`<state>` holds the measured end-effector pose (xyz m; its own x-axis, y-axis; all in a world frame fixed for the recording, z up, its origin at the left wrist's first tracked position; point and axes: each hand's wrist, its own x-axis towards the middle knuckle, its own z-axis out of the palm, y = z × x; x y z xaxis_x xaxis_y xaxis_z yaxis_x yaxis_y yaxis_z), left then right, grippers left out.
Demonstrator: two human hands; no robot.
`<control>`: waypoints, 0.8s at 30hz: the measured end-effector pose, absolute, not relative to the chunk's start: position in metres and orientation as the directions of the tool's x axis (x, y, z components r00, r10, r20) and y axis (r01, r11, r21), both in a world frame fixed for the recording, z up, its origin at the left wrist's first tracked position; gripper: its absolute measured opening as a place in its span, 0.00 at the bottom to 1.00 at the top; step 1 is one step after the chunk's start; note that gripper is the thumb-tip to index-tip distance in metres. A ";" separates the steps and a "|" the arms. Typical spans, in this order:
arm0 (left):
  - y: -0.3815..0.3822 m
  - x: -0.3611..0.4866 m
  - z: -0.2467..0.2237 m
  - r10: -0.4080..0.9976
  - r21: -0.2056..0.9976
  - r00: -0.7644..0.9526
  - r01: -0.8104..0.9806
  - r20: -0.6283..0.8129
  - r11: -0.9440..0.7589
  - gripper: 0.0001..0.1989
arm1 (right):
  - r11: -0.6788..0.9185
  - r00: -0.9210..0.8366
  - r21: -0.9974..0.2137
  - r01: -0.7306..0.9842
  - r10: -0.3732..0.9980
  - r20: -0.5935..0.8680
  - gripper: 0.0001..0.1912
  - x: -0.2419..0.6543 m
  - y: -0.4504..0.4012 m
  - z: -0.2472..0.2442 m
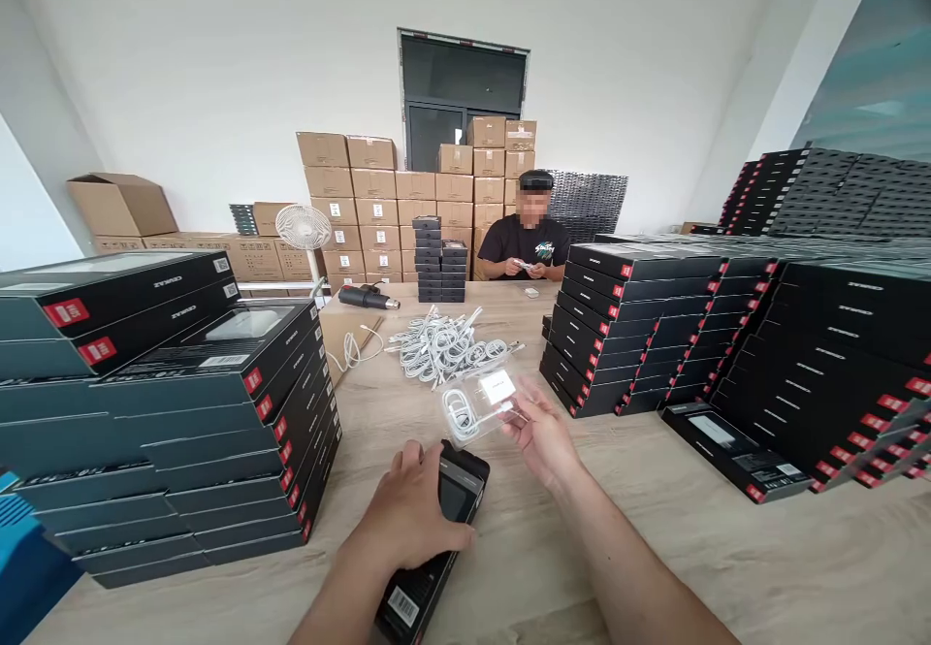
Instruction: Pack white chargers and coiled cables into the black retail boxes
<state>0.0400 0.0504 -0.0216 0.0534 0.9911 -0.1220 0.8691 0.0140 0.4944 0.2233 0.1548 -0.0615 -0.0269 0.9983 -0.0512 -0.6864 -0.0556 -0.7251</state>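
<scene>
My left hand (414, 509) grips a black product box (404, 582) across its width on the table, its far end flap raised. Just beyond that end, my right hand (539, 429) holds a clear plastic tray (445, 395) by its right side. Inside the tray sit a coiled white cable (460, 414) and a white charger (497, 387). Behind the tray lies a tangled pile of white cables (443, 344).
Stacks of black boxes stand at the left (218, 432) and right (626, 325). One black box (734, 451) lies flat at the right. A heat gun (369, 297) rests near the far edge. Across the table a person (528, 238) handles a small white item.
</scene>
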 end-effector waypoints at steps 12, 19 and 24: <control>0.044 0.028 -0.026 0.960 0.341 0.018 0.933 0.279 -0.117 0.49 | -0.119 -0.217 -0.847 -0.519 0.976 -0.004 0.32 0.243 0.156 -0.056; 0.037 0.029 -0.024 0.914 0.360 0.120 0.893 0.388 -0.270 0.52 | -0.037 -0.312 -0.940 -0.340 0.947 0.075 0.33 0.253 0.139 -0.031; 0.033 0.030 -0.019 0.892 0.471 0.092 0.822 0.442 -0.318 0.51 | 0.004 -0.376 -0.857 -0.516 0.897 0.231 0.26 0.248 0.129 -0.014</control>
